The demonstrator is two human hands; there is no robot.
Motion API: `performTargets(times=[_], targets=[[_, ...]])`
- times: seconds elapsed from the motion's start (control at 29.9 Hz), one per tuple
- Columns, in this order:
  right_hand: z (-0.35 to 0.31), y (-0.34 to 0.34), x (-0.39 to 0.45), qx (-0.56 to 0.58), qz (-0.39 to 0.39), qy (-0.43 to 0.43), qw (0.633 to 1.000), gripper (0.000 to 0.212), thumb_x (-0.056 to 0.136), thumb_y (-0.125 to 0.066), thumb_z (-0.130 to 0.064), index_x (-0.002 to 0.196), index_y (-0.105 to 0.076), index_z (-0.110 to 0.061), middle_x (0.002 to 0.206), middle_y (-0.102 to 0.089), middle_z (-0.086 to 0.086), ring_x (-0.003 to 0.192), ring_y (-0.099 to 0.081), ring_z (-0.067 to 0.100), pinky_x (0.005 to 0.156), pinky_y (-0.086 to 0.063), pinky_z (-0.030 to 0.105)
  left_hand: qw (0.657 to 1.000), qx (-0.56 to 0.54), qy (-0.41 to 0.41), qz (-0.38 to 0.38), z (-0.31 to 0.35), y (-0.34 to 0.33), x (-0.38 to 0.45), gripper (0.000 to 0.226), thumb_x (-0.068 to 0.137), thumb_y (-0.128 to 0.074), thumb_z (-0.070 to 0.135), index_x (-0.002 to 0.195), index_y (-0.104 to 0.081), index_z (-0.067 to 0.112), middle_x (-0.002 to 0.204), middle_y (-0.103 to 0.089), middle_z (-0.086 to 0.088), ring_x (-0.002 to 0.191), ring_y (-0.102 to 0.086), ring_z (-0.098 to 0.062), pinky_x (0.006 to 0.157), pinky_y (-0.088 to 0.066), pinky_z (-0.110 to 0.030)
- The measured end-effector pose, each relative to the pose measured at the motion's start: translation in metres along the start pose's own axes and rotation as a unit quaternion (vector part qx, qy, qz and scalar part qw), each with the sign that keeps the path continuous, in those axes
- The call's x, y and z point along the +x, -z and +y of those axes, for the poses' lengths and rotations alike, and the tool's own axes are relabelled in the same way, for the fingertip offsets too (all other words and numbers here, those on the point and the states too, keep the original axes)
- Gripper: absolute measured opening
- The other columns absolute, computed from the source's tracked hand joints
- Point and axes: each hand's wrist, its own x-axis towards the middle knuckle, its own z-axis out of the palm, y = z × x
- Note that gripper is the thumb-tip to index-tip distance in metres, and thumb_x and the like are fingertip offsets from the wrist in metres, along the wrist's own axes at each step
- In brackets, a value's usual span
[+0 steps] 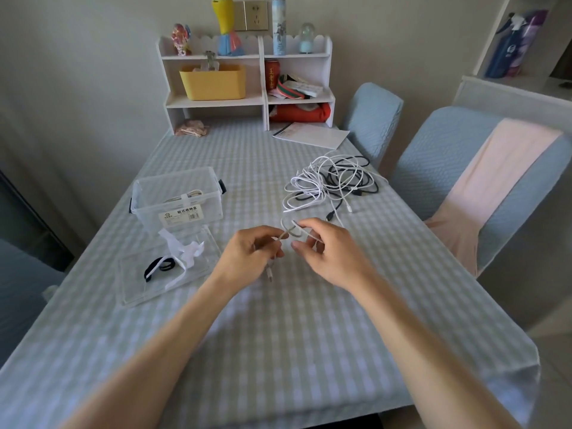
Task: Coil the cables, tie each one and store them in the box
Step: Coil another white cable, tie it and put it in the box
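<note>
White cable (289, 232) runs between both hands above the checked desk (278, 335). Left hand (247, 258) has its fingers (263, 243) curled, pinching the cable near one end, and the plug (270, 274) hangs below that hand. Right hand (325, 252) holds a small loop of the same cable, thumb and forefinger closed on it, the other fingers loosely bent. From the loop the cable leads back toward the pile (334, 181) of white and black cables, which lies tangled on the far right part of the desk, well apart from the hands.

Left of the hands stands the clear box (178, 199), open at the top, with one tied, coiled cable (185, 196) already inside. Its clear lid (167, 274) lies flat on the desk just in front of it. White ties (188, 252) and black ties (159, 266) lie on the lid.

At the far edge a white shelf (247, 82) holds a yellow basket (213, 82), a red can (272, 74) and other small items. A sheet of paper (311, 134) lies near it. Two blue-covered chairs (433, 159) stand at the right side, one draped with a pink cloth (495, 181).
</note>
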Motion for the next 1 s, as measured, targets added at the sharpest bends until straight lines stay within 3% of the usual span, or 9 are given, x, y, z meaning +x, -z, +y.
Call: performTargets(times=[0.1, 0.17, 0.33, 0.5, 0.73, 0.8, 0.87, 0.94, 1.0], targets=[[-0.001, -0.001, 0.004, 0.017, 0.067, 0.017, 0.997, 0.019, 0.084, -0.076, -0.018, 0.100, -0.068, -0.013, 0.066, -0.049, -0.011, 0.059, -0.049, 0.003, 0.062, -0.037, 0.009, 0.998, 0.063, -0.006, 0.017, -0.006, 0.006, -0.003, 0.025, 0.092, -0.058, -0.001, 0.100, -0.074, 0.016, 0.072, -0.072, 0.001, 0.060, -0.064, 0.001, 0.062, -0.049, -0.020], [0.000, -0.001, 0.005, 0.009, 0.098, 0.031, 0.995, 0.009, 0.083, -0.075, -0.014, 0.089, -0.069, -0.011, 0.070, -0.053, -0.006, 0.062, -0.048, 0.007, 0.063, -0.035, 0.007, 0.994, 0.106, -0.009, 0.034, -0.009, 0.013, -0.005, 0.024, 0.090, -0.063, 0.001, 0.093, -0.075, 0.021, 0.074, -0.074, 0.006, 0.066, -0.066, 0.004, 0.065, -0.049, -0.014], [-0.003, 0.003, 0.001, 0.043, 0.079, 0.047, 0.995, 0.008, 0.082, -0.076, -0.013, 0.087, -0.071, -0.011, 0.078, -0.062, -0.004, 0.062, -0.053, 0.000, 0.062, -0.036, 0.006, 0.968, 0.230, -0.035, 0.092, -0.009, 0.019, -0.004, 0.015, 0.087, -0.071, 0.015, 0.091, -0.080, 0.026, 0.084, -0.076, 0.013, 0.082, -0.067, 0.000, 0.067, -0.038, 0.000], [-0.002, 0.006, 0.004, 0.098, 0.165, 0.003, 0.981, 0.002, 0.086, -0.071, -0.013, 0.084, -0.072, -0.012, 0.079, -0.067, -0.004, 0.070, -0.059, 0.004, 0.068, -0.043, 0.014, 0.951, 0.298, -0.028, 0.081, -0.013, 0.014, -0.001, 0.013, 0.087, -0.071, 0.019, 0.092, -0.080, 0.027, 0.086, -0.077, 0.010, 0.088, -0.071, -0.011, 0.072, -0.052, -0.025], [0.012, 0.012, 0.003, 0.072, 0.230, -0.060, 0.969, 0.010, 0.091, -0.066, -0.007, 0.081, -0.068, -0.008, 0.073, -0.063, -0.001, 0.064, -0.050, 0.009, 0.063, -0.039, 0.013, 0.944, 0.303, -0.019, 0.125, -0.011, 0.016, 0.012, 0.010, 0.086, -0.072, 0.017, 0.088, -0.079, 0.024, 0.083, -0.075, 0.006, 0.083, -0.069, -0.018, 0.068, -0.054, -0.036], [0.020, 0.010, 0.002, 0.030, 0.227, -0.069, 0.971, 0.011, 0.092, -0.064, -0.007, 0.082, -0.068, -0.005, 0.075, -0.066, 0.004, 0.066, -0.053, 0.012, 0.065, -0.042, 0.018, 0.945, 0.287, -0.028, 0.155, -0.011, 0.014, 0.014, 0.008, 0.084, -0.074, 0.014, 0.087, -0.078, 0.020, 0.082, -0.075, 0.005, 0.081, -0.069, -0.020, 0.069, -0.054, -0.037], [0.025, 0.009, 0.003, -0.031, 0.214, -0.089, 0.972, 0.014, 0.094, -0.062, -0.010, 0.084, -0.068, -0.004, 0.078, -0.067, 0.009, 0.070, -0.059, 0.024, 0.067, -0.044, 0.033, 0.946, 0.264, -0.045, 0.185, -0.010, 0.016, 0.014, 0.006, 0.082, -0.076, 0.012, 0.084, -0.076, 0.018, 0.079, -0.073, 0.005, 0.077, -0.067, -0.019, 0.068, -0.053, -0.037], [0.029, 0.010, 0.004, -0.122, 0.148, -0.124, 0.973, 0.017, 0.096, -0.057, -0.016, 0.089, -0.068, -0.006, 0.089, -0.068, 0.013, 0.081, -0.063, 0.035, 0.066, -0.040, 0.036, 0.945, 0.241, -0.061, 0.211, -0.009, 0.018, 0.012, 0.008, 0.079, -0.077, 0.009, 0.080, -0.072, 0.016, 0.075, -0.069, 0.006, 0.070, -0.063, -0.018, 0.065, -0.052, -0.036], [0.024, 0.010, 0.006, -0.228, 0.046, -0.159, 0.960, 0.021, 0.098, -0.051, -0.021, 0.100, -0.067, -0.008, 0.102, -0.067, 0.013, 0.097, -0.062, 0.035, 0.071, -0.038, 0.035, 0.944, 0.234, -0.079, 0.217, -0.007, 0.019, 0.007, 0.012, 0.076, -0.077, 0.007, 0.076, -0.069, 0.017, 0.072, -0.064, 0.009, 0.065, -0.060, -0.015, 0.063, -0.050, -0.033]])
